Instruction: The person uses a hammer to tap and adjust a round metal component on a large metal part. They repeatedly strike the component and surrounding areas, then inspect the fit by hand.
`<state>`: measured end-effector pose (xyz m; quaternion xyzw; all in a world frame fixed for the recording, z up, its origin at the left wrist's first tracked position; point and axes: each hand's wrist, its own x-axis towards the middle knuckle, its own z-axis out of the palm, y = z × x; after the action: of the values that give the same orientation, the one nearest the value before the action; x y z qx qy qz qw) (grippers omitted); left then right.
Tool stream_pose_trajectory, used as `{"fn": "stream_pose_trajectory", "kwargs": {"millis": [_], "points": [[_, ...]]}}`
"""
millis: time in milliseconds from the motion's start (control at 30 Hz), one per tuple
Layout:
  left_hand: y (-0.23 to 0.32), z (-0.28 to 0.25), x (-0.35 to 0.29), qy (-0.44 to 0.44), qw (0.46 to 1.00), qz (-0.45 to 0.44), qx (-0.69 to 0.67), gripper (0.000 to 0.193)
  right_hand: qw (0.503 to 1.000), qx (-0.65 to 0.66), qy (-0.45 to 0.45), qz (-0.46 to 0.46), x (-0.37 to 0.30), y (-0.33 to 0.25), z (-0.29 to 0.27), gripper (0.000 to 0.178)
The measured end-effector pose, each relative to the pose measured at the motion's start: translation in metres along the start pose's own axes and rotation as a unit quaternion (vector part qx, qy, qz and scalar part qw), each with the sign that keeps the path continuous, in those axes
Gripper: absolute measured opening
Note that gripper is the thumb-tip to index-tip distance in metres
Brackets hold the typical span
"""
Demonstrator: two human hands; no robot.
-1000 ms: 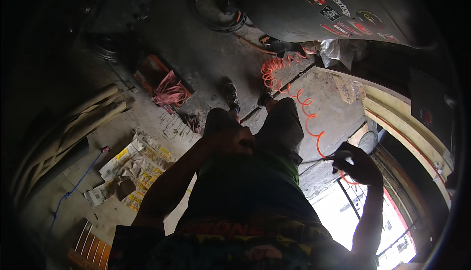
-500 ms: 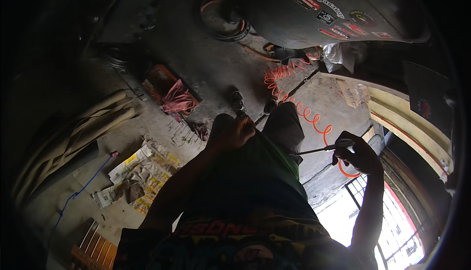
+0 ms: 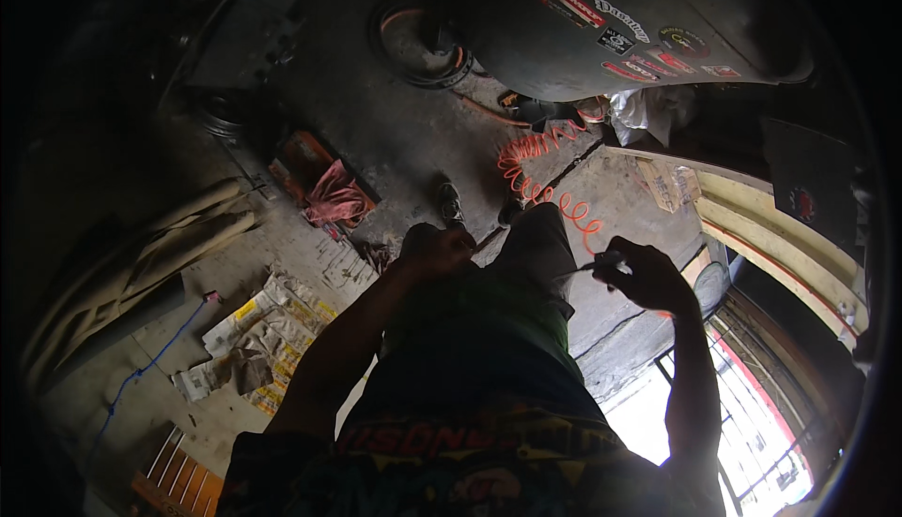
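Observation:
I look down my own body, in a dark patterned shirt and dark trousers, to my shoes on a grey concrete floor. My left hand [image 3: 437,246] is curled at my waist, too dark to see whether anything is in it. Out to the right, my right hand [image 3: 648,277] pinches a thin pale rod [image 3: 587,266] that points left toward my hip. A coiled orange hose [image 3: 536,165] lies on the floor just beyond my feet.
A dark curved panel with stickers [image 3: 611,19] hangs over the far side, with a round tyre-like ring [image 3: 413,43] beside it. A red rag [image 3: 334,198], spread newspapers [image 3: 272,329], long pale rolls [image 3: 150,249] and a blue cord [image 3: 150,367] lie to the left. A barred window [image 3: 752,423] glares at lower right.
My right hand has come up and inward with the thin rod. My left hand has stayed at my waist while the view tilted slightly.

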<state>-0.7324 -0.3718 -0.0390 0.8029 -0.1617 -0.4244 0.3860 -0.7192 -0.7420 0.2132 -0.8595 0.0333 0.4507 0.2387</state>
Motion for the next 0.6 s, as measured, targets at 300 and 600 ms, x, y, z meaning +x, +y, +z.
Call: {"fn": "stream_pose_trajectory", "kwargs": {"millis": [300, 600], "points": [[-0.052, 0.155, 0.066, -0.345, 0.933, -0.082, -0.068, 0.062, 0.986, -0.15, -0.04, -0.061, 0.12, 0.029, 0.05, 0.052], [-0.046, 0.165, 0.054, -0.351, 0.936, -0.026, -0.022, 0.06, 0.943, -0.252, -0.193, -0.098, 0.186, 0.029, 0.065, 0.064]]}}
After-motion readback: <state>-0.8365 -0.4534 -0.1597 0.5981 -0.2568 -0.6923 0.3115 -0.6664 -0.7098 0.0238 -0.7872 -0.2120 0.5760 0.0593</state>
